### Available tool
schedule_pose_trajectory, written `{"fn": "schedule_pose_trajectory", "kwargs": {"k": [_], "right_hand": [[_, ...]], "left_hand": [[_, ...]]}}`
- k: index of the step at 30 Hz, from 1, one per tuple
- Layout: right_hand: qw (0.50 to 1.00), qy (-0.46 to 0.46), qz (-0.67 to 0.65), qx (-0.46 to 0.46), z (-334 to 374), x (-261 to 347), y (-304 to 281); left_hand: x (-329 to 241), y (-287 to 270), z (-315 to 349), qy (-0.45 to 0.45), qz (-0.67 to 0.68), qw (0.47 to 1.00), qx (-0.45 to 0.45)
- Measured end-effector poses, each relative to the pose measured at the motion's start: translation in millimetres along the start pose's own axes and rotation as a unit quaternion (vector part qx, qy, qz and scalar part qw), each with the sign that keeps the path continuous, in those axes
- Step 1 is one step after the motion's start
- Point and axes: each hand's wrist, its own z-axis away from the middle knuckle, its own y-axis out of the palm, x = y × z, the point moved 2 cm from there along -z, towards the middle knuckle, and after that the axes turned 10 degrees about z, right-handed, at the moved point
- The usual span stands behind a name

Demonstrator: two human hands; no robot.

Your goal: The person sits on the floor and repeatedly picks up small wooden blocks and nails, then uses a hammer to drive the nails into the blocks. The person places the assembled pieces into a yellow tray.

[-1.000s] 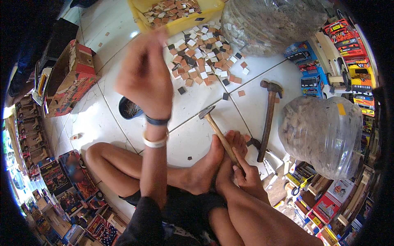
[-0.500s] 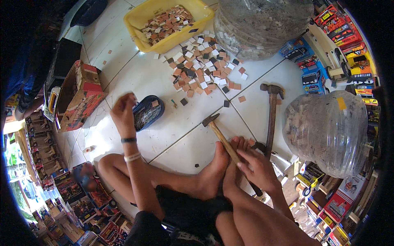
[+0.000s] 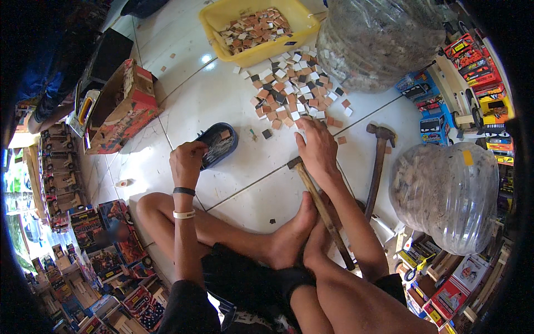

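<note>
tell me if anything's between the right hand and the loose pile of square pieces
Nothing visible stands in the way: the right hand is at the near edge of the loose pile, though contact is unclear. The light-handled hammer lies nearer the person, not between.

Top edge crops bag and basin. Left hand, left of centre: pinch partly hidden; contents, if any, too small to tell.

The left hand curls, fingertips seemingly pinched together; the right hand reaches ahead, back upward, thumb apart, forearm stretched past folded legs.
</note>
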Motion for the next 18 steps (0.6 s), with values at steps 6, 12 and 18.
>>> {"fn": "schedule_pose_trajectory", "kwargs": {"k": [6,12,18], "right_hand": [[0.998,-0.007,0.016,-0.063,-6.4,-12.2,11.2],[0.990,0.033,-0.127,-0.041,-6.5,-15.4,13.1],[0.921,0.122,-0.370,0.010,5.3,-15.7,0.1]], "left_hand": [[-5.1,0.6,10.8,0.017,0.087,0.992,-0.085],[-9.4,0.7,14.4,-0.037,0.111,0.988,-0.103],[-3.0,0.7,13.2,-0.072,0.204,0.971,-0.100]]}}
